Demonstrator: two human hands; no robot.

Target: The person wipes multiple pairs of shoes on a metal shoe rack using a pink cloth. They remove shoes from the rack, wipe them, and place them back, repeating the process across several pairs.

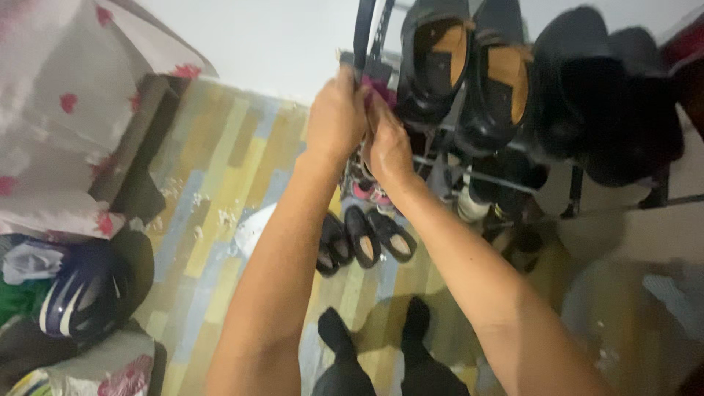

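Observation:
I look down at a metal shoe rack (469, 176) against a white wall. My left hand (336, 117) is closed around the dark upright post (362, 33) at the rack's left corner. My right hand (389, 147) presses in beside it, fingers curled at the same corner joint; what it holds is hidden. A pair of black leather shoes (469, 66) with tan insoles sits on the top shelf just right of my hands. Dark boots (609, 95) stand further right.
Small black slip-on shoes (363, 238) lie on the striped floor under my arms, with pink shoes (367, 192) on a lower shelf. My black-socked feet (374, 330) stand below. At left are a red-patterned white cloth (66, 110), a dark box (139, 147) and a blue striped helmet (81, 293).

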